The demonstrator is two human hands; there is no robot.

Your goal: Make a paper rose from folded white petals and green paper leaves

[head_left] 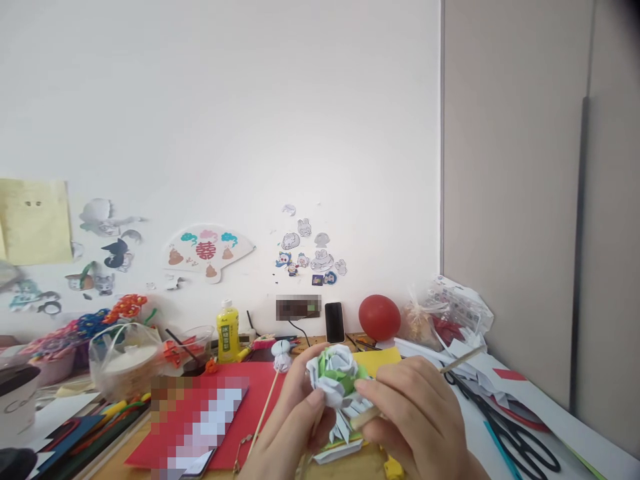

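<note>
Low in the middle of the head view, a folded paper flower [341, 368] in pale blue-white and green is held up. My left hand [295, 413] is closed round its left side, thumb at the lower petals. My right hand [420, 407] is closed on a thin wooden stick [467, 358]. One end of the stick juts past the knuckles to the upper right, the other points to the lower left beneath the flower. My right index fingertip touches the flower's right edge. Folded paper strips [341, 427] show below the flower; whether they join it I cannot tell.
Black scissors [520, 440] lie at right by scrap paper. Red paper [260, 393] with a phone [200, 463] on it is at left. A red balloon [379, 318], an upright smartphone [335, 323] and a yellow bottle [228, 332] stand along the wall.
</note>
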